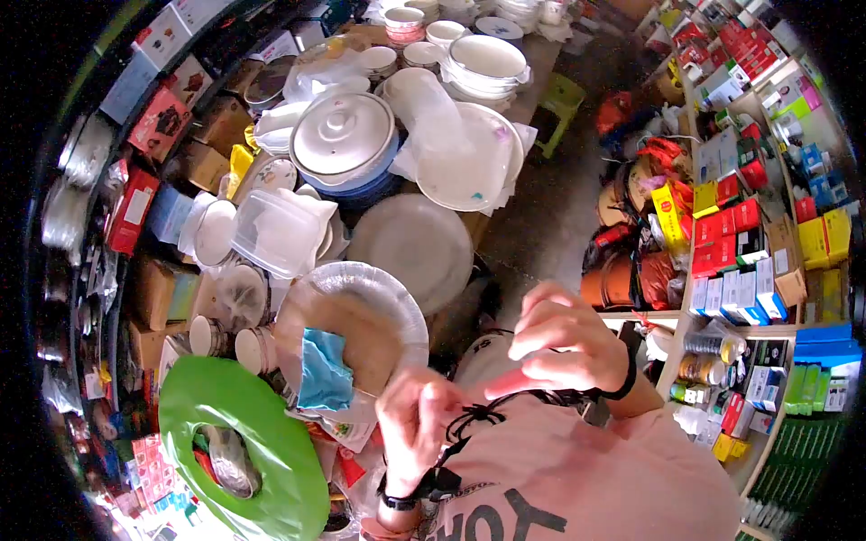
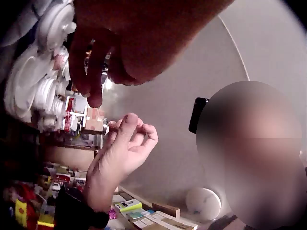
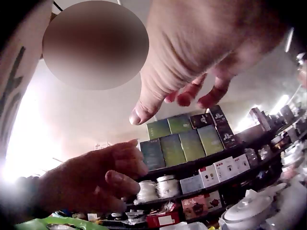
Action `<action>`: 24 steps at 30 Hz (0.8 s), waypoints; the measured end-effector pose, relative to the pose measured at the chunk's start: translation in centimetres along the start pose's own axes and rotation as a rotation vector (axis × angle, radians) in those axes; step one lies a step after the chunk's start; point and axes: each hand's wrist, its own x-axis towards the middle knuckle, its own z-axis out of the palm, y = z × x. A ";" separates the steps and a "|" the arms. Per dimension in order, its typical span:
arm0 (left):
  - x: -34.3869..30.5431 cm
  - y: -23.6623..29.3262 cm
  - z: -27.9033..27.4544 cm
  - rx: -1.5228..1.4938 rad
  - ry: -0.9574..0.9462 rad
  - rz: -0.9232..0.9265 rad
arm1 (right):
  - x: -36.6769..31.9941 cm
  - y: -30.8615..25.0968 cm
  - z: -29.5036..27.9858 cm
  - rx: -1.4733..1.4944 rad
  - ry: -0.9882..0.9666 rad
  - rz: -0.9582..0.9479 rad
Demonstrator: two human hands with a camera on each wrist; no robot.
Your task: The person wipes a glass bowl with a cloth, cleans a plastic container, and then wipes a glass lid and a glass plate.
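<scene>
Both your hands are up against your pink shirt (image 1: 577, 478), busy with a thin, stringy black cord (image 1: 483, 413) that lies knotted on the shirt's chest. Your left hand (image 1: 413, 433) has its fingers curled tight and pinches one end of the cord, and your right hand (image 1: 561, 347), just above the shirt, is bent claw-like with its fingertips pinching the other end. Beyond the shirt sits a round crinkle-rimmed paper plate (image 1: 406, 307) with a crumpled blue cloth (image 1: 323, 370) in it, next to a flat green plastic disc (image 1: 271, 469).

Black cord (image 1: 483, 415) partly behind left hand (image 1: 413, 437)
</scene>
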 end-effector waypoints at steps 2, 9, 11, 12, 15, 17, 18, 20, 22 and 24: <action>0.4 -0.5 0.6 -0.094 0.015 -0.044 | 0.8 0.7 0.2 -0.002 -0.050 0.005; 2.4 0.0 2.9 0.066 -0.006 0.250 | -1.8 0.5 1.6 -0.002 0.116 0.135; 0.9 -0.9 0.0 0.018 -0.037 0.182 | -0.3 -0.3 2.8 -0.080 0.000 0.351; -0.2 -0.8 -2.1 0.102 0.029 0.096 | 0.7 -0.3 3.9 -0.063 -0.096 0.431; -3.0 -1.8 -8.1 0.134 0.470 -0.016 | 2.1 0.6 8.7 0.013 -0.363 0.513; -4.6 -5.3 -12.1 0.145 0.754 -0.059 | 1.8 1.3 13.6 0.105 -0.399 0.379; -5.1 -6.7 -13.5 0.197 0.875 -0.083 | 1.8 1.0 16.1 0.120 -0.465 0.369; -5.9 -9.9 -15.4 0.135 0.937 -0.168 | 1.5 1.0 21.4 0.143 -0.500 0.263; -6.6 -14.2 -17.1 0.002 0.905 -0.223 | 0.7 0.4 25.5 0.073 -0.506 0.211; -6.5 -16.4 -17.4 -0.180 0.832 -0.178 | 0.5 -0.2 28.1 -0.155 -0.541 0.201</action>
